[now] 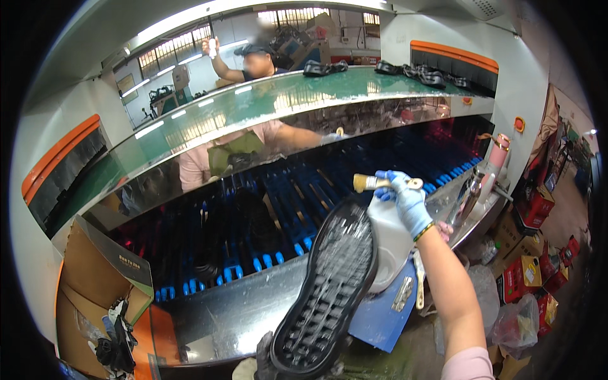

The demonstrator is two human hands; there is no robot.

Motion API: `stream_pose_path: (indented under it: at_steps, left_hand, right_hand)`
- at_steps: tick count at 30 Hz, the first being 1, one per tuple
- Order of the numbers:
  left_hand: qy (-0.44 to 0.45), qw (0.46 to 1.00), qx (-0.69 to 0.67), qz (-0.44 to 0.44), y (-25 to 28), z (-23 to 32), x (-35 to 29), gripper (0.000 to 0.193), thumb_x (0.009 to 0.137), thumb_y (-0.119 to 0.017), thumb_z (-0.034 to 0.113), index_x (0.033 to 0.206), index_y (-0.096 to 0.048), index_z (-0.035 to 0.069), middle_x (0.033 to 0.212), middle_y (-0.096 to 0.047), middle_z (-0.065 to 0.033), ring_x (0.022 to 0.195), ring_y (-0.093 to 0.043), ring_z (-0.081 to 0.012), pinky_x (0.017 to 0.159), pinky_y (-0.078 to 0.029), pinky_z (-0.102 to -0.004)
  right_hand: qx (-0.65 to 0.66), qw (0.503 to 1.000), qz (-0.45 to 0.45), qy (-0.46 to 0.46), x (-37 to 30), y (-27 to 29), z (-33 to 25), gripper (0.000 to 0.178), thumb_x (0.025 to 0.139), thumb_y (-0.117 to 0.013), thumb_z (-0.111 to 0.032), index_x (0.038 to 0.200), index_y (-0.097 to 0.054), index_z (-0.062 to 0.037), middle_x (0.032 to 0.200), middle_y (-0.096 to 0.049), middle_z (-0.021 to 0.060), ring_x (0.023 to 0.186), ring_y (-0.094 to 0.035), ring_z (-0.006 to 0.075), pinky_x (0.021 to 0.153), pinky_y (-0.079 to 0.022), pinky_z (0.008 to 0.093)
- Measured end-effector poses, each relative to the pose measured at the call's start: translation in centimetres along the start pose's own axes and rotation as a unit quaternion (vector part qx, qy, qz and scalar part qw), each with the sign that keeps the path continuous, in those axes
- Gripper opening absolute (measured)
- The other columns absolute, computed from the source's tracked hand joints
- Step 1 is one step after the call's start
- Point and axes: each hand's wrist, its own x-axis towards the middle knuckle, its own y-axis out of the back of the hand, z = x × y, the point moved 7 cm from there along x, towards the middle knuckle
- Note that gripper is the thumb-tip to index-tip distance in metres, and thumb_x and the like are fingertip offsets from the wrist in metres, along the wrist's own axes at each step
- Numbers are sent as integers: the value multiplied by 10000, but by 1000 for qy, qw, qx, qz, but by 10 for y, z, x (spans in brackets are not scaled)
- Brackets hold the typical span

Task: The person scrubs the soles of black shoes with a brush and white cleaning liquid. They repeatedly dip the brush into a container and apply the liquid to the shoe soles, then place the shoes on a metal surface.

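Nearest, at the lower edge, a black shoe sole [329, 288] stands tilted with its tread up, its lower end propped from below by what seems to be the left hand [263, 358], mostly hidden, so I cannot tell how its grip closes. The sole looks light and rubbery, likely flexible along its length but firm at the rim; its lugged tread should give good purchase, so the edges near heel or toe seem the safest places to hold, away from any wet coating. Just above it the right hand [405, 199], in a blue glove, has its grip clenched around the handle of a small brush [370, 183], bristles pointing left, hovering over the sole's upper end. Behind the sole sits a white plastic jug [389, 244], probably slippery, resting on a blue board [380, 313]. To the left an open brown cardboard box [95, 272] with an orange flap holds dark scraps. To the right, on the floor, red and yellow cartons [529, 272] lie stacked beside clear plastic bags [516, 323]. Beyond the steel bench [234, 310] runs a conveyor of blue rollers [266, 215]; above it a green belt [253, 104] carries dark shoe parts [421, 74]. Farther off, another person [253, 63] raises something white, and a red round button [519, 124] sits on the white wall.
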Motion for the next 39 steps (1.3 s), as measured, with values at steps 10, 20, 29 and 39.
stream_pose_path:
  at_steps: [10, 20, 29, 39]
  left_hand:
    - [-165, 870, 356, -300, -217, 45, 146, 439, 1098, -444, 266, 1465, -509, 34, 1347, -608, -158, 1157, -629, -255, 968, -560, -402]
    - [-232, 765, 588, 124, 78, 129, 127, 381, 999, -680, 235, 1302, -645, 7, 1221, -704, -158, 1069, -694, -235, 927, -574, -363]
    - [-276, 894, 352, 34, 269, 267, 33, 353, 963, -523, 345, 718, -665, 134, 707, -690, -44, 703, -678, -262, 696, -549, -330]
    - [-302, 869, 313, 236, 246, 268, 10, 353, 975, -539, 278, 678, -610, 100, 622, -612, -75, 570, -597, -262, 544, -507, -349]
  right_hand:
    - [-7, 1000, 15, -13, -4, 10, 1, 277, 1040, -595, -198, 1222, -677, -7, 1029, -712, 78, 785, -673, 137, 738, -558, 259]
    - [0, 999, -31, 28, -12, 5, -4, 297, 1059, -605, -243, 1227, -673, -7, 1285, -693, 145, 837, -669, 97, 797, -553, 227]
    - [-34, 999, -20, 21, -10, -3, -6, 281, 1048, -616, -220, 1184, -714, 5, 1147, -740, 108, 829, -682, 94, 732, -541, 214]
    - [-56, 998, -9, 12, -13, -6, -7, 295, 1034, -639, -223, 1202, -717, 6, 1069, -734, 74, 823, -662, 86, 738, -534, 210]
